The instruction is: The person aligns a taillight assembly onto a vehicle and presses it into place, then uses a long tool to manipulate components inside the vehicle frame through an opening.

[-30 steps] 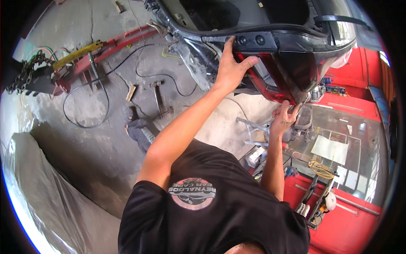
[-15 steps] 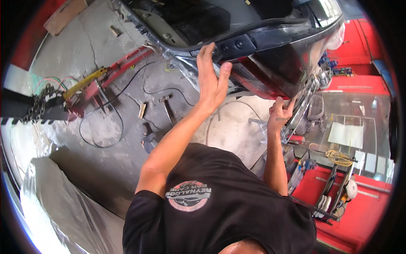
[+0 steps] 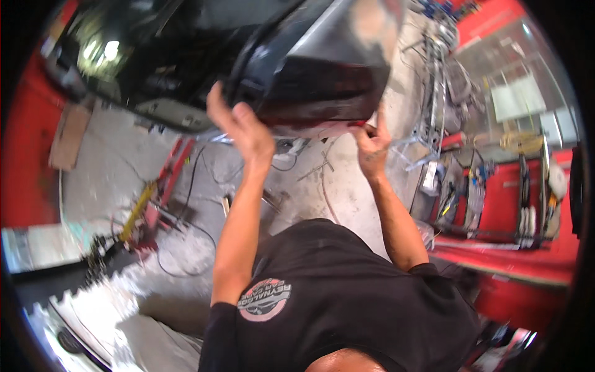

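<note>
A dark tail light (image 3: 325, 87) with a red lower edge sits at the rear corner of a dark car (image 3: 347, 22). My left hand (image 3: 251, 139) rests against the side of the light beside the tailgate opening, its fingers stretched out and thumb raised. At the light's lower outer corner, my right hand (image 3: 374, 149) has its thumb curled at the edge and a finger reaching up the outer side. The fingertips of both hands are partly hidden or blurred.
A metal frame stand (image 3: 427, 118) is to the right, near a tool cart (image 3: 483, 192) full of tools. A red jack-like arm (image 3: 173, 164), a black cable (image 3: 162, 251) and a chain (image 3: 96, 263) are at left. A grey cover (image 3: 158, 344) hangs at lower left.
The whole view has turned, so the car corner and both hands appear farther left. Both hands stay at the tail light; the right hand's thumb looks more curled at its lower corner.
</note>
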The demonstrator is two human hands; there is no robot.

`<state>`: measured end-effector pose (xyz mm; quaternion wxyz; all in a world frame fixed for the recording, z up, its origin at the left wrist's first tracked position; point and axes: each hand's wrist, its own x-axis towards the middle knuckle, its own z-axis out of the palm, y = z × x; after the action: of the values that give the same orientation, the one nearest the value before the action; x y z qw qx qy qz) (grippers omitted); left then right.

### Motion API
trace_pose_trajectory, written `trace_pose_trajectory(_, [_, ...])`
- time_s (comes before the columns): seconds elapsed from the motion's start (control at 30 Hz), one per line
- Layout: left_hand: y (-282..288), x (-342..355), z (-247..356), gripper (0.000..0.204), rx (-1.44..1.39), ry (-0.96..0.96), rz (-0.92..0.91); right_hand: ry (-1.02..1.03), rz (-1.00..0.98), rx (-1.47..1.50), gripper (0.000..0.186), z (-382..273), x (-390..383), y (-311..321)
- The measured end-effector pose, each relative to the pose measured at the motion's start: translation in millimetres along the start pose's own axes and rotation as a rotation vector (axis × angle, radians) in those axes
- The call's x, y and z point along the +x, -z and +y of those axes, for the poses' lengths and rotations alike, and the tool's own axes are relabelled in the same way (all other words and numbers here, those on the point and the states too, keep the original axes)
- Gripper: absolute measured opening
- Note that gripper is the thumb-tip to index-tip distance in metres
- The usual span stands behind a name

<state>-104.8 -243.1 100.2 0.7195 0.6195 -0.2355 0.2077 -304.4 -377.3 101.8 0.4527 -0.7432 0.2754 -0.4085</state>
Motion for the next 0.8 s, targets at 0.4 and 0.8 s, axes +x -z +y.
trace_pose_trajectory(0.4, [0.4,-64.9,25.5,0.131,0.347,-0.113,-0.327,0.03,0.0,-0.004,0.105,13.1,2.1,13.7])
trace_pose_trajectory(0.8, [27.6,-76.2,75.6,0.039,0.087,0.197,-0.515,-0.055,0.07,0.013,0.103,-9.9,-5.9,6.5])
